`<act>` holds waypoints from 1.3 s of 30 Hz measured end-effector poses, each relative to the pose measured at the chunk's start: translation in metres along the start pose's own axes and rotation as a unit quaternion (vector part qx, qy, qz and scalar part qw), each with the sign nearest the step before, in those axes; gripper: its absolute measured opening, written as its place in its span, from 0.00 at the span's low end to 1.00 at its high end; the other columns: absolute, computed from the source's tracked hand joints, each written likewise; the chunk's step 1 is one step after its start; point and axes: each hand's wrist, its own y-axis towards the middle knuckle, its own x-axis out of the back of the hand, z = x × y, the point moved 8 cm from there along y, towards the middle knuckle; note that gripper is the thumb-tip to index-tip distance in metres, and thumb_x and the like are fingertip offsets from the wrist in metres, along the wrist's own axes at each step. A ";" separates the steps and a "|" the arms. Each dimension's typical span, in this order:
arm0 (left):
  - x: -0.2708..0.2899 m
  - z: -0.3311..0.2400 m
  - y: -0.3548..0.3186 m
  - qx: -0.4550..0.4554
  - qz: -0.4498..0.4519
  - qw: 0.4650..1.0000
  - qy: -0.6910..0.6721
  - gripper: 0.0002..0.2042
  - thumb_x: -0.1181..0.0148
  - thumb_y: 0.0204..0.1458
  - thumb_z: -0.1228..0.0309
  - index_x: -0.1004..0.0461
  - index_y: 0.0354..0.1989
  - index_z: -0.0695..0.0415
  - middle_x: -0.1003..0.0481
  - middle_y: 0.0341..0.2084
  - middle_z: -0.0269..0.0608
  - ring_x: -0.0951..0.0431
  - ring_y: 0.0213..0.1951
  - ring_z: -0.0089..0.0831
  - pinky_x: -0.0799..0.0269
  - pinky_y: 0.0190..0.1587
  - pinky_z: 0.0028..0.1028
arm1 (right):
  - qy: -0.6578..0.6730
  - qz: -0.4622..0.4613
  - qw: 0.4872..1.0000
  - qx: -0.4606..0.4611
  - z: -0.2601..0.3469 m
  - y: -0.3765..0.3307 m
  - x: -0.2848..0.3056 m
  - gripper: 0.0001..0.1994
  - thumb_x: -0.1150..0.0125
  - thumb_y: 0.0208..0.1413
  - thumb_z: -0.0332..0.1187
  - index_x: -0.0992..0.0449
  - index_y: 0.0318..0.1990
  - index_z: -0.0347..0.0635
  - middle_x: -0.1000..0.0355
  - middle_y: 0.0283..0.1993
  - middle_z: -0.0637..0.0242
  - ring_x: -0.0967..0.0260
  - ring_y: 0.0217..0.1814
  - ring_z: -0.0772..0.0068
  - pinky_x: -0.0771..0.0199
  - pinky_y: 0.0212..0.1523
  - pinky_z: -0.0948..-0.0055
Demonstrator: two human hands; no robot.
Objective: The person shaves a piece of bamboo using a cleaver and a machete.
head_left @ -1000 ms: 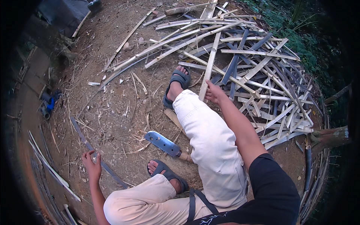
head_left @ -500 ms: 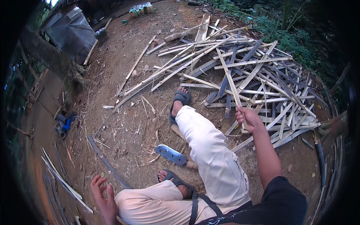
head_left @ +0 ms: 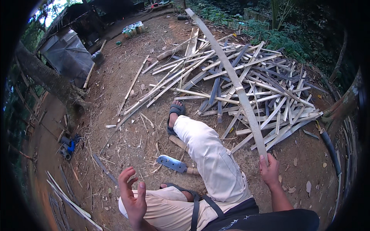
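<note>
A long, pale split bamboo strip (head_left: pixel 239 89) slants up and away from my right hand (head_left: pixel 269 169), which is closed round its near end. The strip passes over a big heap of split bamboo strips (head_left: pixel 216 92), some pale, some dark. Nothing is in my left hand (head_left: pixel 133 194); it is raised over my left thigh, with thumb and fingers apart. On the dirt between my legs lies a broad machete-like blade (head_left: pixel 172 163) with a wooden handle (head_left: pixel 192 171), touched by neither hand.
Loose bamboo strips (head_left: pixel 69 200) lie at the lower left, beside a tree trunk (head_left: pixel 50 77) farther off. A dark pole (head_left: pixel 330 150) and another trunk (head_left: pixel 347 100) stand at the right. Bundled containers (head_left: pixel 133 29) and a tarp-sided shelter (head_left: pixel 66 54) are at the back.
My right hand has drawn back toward me, and the strip it grips now rises above the heap. My left hand has moved right and up, over my thigh. The view has shifted slightly.
</note>
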 end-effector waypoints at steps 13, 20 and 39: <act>0.130 0.038 0.214 0.132 -0.095 0.838 -0.521 0.51 0.45 0.54 0.37 0.55 0.67 0.73 0.43 0.59 0.71 0.35 0.61 0.62 0.31 0.63 0.48 | 0.481 0.807 0.103 -0.328 0.157 -0.101 -0.199 0.14 0.40 0.62 0.34 0.40 0.29 0.46 0.46 0.16 0.82 0.50 0.13 0.93 0.51 0.12 0.89; 0.178 0.132 0.191 0.160 -0.201 0.850 -0.460 0.26 0.43 0.58 0.44 0.34 0.41 0.59 0.29 0.22 0.35 0.26 0.24 0.30 0.24 0.32 0.34 | 0.291 0.842 0.296 -0.345 0.060 -0.119 -0.278 0.15 0.36 0.58 0.35 0.39 0.27 0.47 0.45 0.17 0.80 0.48 0.15 0.88 0.47 0.14 0.83; 0.349 0.020 0.043 -0.092 -0.369 0.871 -0.311 0.58 0.47 0.43 0.24 0.46 0.61 0.74 0.32 0.48 0.60 0.28 0.54 0.56 0.29 0.58 0.50 | 0.057 0.234 0.839 0.488 0.083 0.006 -0.404 0.14 0.33 0.52 0.36 0.29 0.38 0.38 0.30 0.32 0.53 0.29 0.33 0.48 0.30 0.33 0.58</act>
